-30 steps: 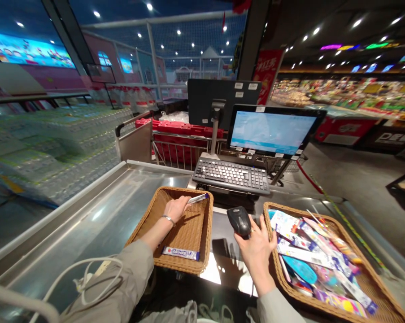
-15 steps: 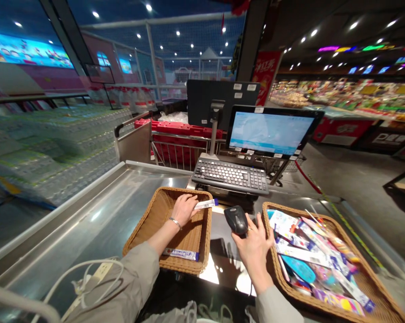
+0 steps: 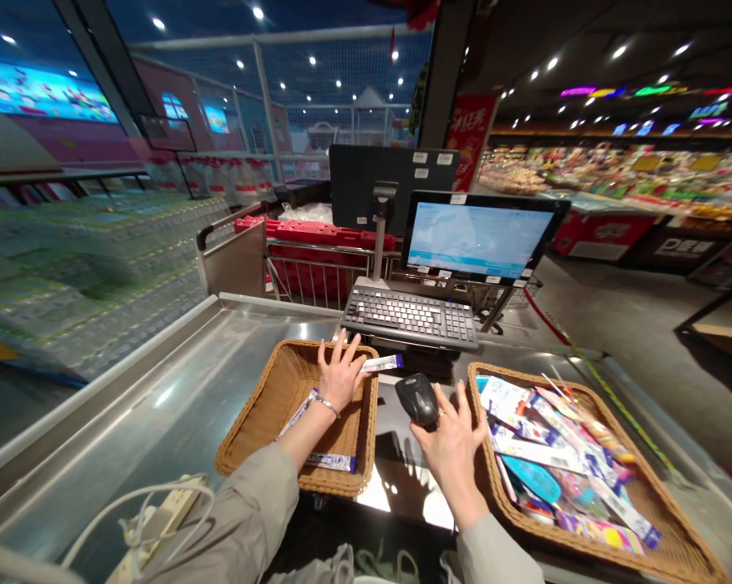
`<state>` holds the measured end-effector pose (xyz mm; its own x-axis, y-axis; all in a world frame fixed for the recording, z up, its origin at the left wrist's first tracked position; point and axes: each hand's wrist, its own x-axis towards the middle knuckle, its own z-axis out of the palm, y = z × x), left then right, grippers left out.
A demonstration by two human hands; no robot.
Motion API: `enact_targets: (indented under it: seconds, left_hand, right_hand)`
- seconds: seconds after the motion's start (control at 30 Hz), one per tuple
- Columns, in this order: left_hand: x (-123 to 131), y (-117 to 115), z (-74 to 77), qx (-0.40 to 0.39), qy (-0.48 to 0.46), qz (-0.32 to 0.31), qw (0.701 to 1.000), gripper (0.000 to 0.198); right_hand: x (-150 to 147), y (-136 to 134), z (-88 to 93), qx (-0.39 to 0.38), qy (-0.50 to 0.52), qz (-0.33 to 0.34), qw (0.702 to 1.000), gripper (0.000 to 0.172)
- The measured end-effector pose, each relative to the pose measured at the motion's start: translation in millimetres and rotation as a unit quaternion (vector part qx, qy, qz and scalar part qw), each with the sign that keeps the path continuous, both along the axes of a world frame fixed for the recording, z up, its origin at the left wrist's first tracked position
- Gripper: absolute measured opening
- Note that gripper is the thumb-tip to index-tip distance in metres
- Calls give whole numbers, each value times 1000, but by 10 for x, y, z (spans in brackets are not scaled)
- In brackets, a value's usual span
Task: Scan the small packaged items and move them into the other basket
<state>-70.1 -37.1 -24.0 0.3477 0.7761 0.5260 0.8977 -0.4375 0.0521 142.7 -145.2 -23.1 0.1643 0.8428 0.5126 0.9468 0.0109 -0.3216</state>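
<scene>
My left hand (image 3: 341, 380) is over the brown wicker basket (image 3: 229, 442), its upper fingers spread. Beside its thumb, a slim white-and-purple packet (image 3: 385, 362) sticks out past the basket's right rim and seems pinched there. Inside that basket lie one similar packet (image 3: 332, 461) near the front and another packet (image 3: 297, 412), partly hidden by my wrist. My right hand (image 3: 454, 442) holds a black barcode scanner (image 3: 418, 398) above the counter between two baskets; its grip is hidden by my fingers. To the right, a second wicker basket (image 3: 685, 535) is piled with mixed packets (image 3: 554, 458).
A keyboard (image 3: 411, 315) and a lit monitor (image 3: 481, 239) stand behind the baskets, with another screen (image 3: 366, 186) seen from its back. White cables (image 3: 140, 507) and a power strip lie at the lower left of the metal counter (image 3: 183, 381). Beyond stands a shopping trolley (image 3: 317, 264).
My left hand has turned and spread its fingers; its packet has shifted right over the rim. A second packet now shows in the left basket. My right hand still holds the scanner.
</scene>
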Motion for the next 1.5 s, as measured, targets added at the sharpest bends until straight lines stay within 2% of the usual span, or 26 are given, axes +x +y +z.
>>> enact_targets:
  seconds: [0.3,0.63,0.97,1.5]
  left_hand:
    - [77,-16,5,12,-1,15,1000,26]
    - [159,-19,-3,5,-8,3,1000,27]
    - [233,-21,8,15,-3,-5,1000,25]
    - [265,-19,14,16,-6,-8,1000,25]
  right_hand:
    - [-15,-27,44,-8,12,5,1000,21]
    - [18,-51,20,4,3,5,1000,17]
    - [53,-89,12,5,-20,-2,1000,20]
    - [40,-102,38,4,2,-2,1000,24]
